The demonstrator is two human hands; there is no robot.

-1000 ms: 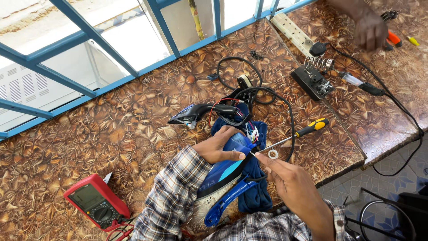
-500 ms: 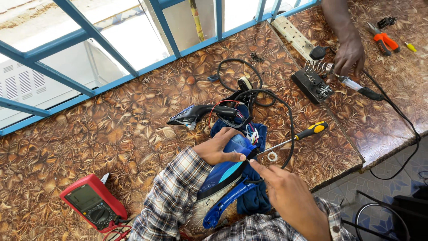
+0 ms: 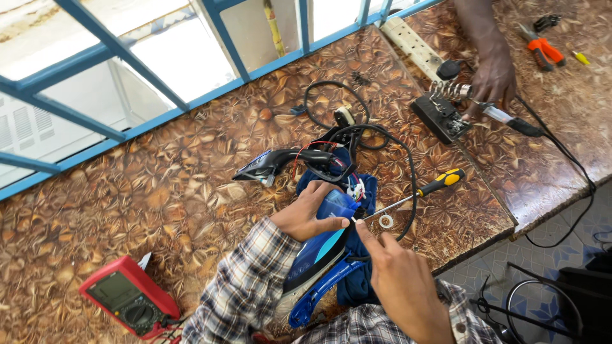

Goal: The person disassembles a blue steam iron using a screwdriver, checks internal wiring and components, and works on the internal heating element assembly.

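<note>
A blue electric iron (image 3: pixel 322 245), opened up with loose wires (image 3: pixel 354 188), rests against my lap at the table's front edge. My left hand (image 3: pixel 306 213) grips its blue body from the left, thumb stretched out to the right. My right hand (image 3: pixel 398 280) reaches in from below, its fingertips pinched on a tiny white piece right at the left thumb tip. The iron's black and blue handle shell (image 3: pixel 280 162) lies just behind. A yellow-and-black screwdriver (image 3: pixel 433 186) lies to the right, its tip near my fingers, with a small white ring (image 3: pixel 386 221) beside it.
A red multimeter (image 3: pixel 127 299) sits at the lower left. Another person's hand (image 3: pixel 491 79) holds a soldering iron (image 3: pixel 510 120) by its black stand (image 3: pixel 438 114). Beyond lie a power strip (image 3: pixel 414 44), orange pliers (image 3: pixel 542 50), the black cord (image 3: pixel 357 130) and a blue window frame (image 3: pixel 223 38).
The other person's hand came down from the tools at the far right to the soldering iron by its stand. My right fingertips closed in on the left thumb.
</note>
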